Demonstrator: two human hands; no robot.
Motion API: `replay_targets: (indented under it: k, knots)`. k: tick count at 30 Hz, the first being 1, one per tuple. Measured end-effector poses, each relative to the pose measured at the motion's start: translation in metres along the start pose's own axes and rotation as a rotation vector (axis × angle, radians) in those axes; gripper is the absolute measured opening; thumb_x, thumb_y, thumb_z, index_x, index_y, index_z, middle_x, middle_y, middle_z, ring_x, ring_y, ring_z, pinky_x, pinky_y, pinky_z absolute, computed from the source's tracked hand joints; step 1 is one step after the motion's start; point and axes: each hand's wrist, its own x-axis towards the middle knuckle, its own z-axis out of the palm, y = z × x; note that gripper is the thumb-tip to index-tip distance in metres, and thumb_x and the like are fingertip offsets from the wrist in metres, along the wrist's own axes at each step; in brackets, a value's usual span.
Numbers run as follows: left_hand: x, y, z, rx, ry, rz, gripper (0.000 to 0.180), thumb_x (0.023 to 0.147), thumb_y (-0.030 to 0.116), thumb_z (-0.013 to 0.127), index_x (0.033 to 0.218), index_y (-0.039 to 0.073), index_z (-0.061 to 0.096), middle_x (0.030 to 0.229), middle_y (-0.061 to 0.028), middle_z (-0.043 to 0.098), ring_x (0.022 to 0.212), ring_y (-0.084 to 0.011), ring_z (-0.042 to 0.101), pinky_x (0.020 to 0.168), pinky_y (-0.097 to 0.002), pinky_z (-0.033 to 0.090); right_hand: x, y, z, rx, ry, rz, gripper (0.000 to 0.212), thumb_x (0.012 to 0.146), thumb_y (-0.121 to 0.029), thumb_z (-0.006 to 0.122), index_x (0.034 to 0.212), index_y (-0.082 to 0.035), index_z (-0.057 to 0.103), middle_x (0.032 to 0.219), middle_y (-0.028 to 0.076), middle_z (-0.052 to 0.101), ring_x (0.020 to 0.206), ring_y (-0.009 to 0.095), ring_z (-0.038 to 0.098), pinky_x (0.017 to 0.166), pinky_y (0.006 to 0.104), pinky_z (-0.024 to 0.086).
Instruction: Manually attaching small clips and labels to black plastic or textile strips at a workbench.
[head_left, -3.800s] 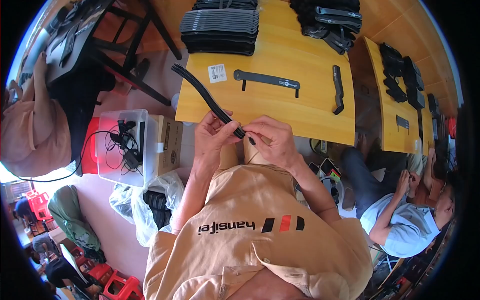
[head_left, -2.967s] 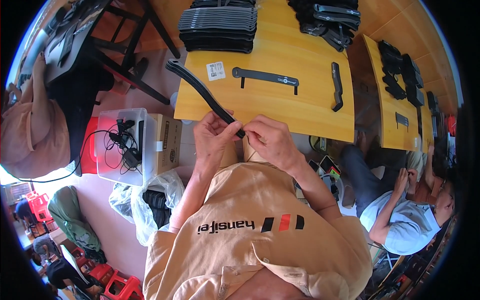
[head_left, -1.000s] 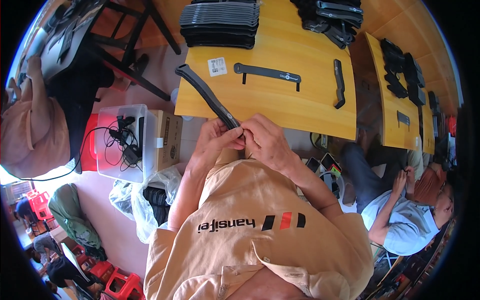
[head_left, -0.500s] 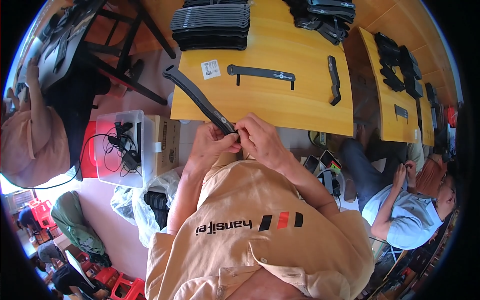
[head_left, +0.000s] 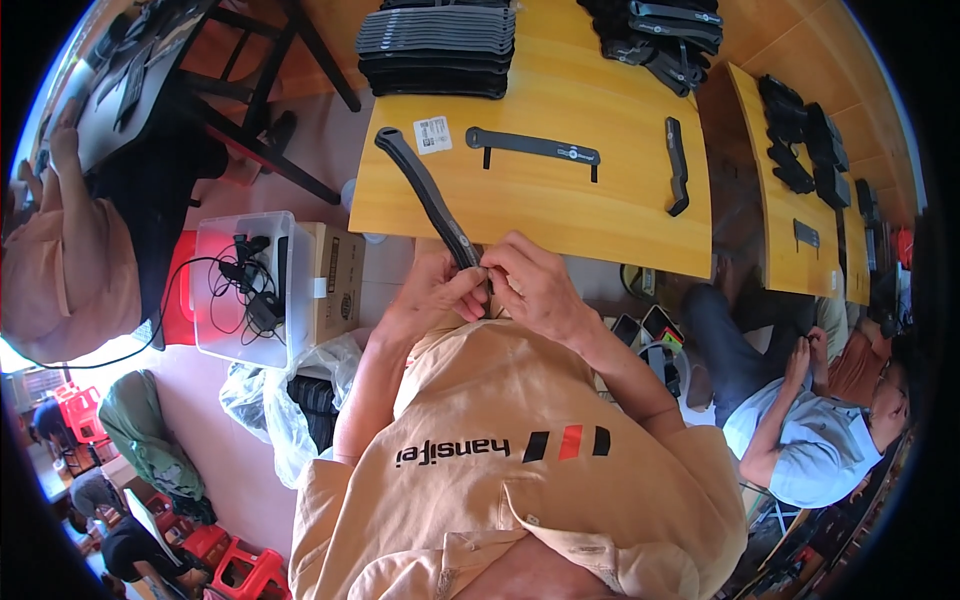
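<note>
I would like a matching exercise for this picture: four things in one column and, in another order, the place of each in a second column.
Things:
1. long black strap
2. small white label
3. clear plastic box
4. stack of black parts

Places:
A. far edge of the yellow table
B. on the floor, left of the table
C. held by both hands at its near end
D. on the table beside the strap's far end

Pairs: 1-C, 2-D, 3-B, 4-A

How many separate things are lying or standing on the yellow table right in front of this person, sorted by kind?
Long black strips lying singly (the one held included): 3 — held strip, flat bar, short strip
Stacks of black strips: 2 — left stack, right pile
White label cards: 1 — label card
Total: 6
</note>
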Motion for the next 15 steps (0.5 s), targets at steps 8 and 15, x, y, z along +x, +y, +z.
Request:
replay_targets:
  k: [8,15]
  knots:
    - [-0.004,0.001,0.002,0.172,-0.196,0.096,0.02,0.093,0.018,0.042,0.091,0.001,0.051,0.064,0.0003,0.045,0.055,-0.0074,0.044,0.05,-0.0201,0.038,-0.002,0.007,-0.004,0.197,-0.13,0.183,0.014,0.073,0.009,0.052,0.085,0.002,0.051,0.075,0.007,0.049,0.066,0.016,0.054,0.058,0.0253,0.045]
    - [-0.012,0.005,0.005,0.074,-0.345,0.034,0.024,0.093,0.021,0.036,0.092,0.002,0.05,0.061,0.0022,0.041,0.054,-0.0058,0.039,0.048,-0.0199,0.034,-0.004,0.015,-0.013,0.843,-0.321,0.567,0.009,0.079,0.007,0.052,0.087,0.002,0.049,0.081,0.002,0.05,0.071,0.008,0.053,0.064,0.0201,0.047]
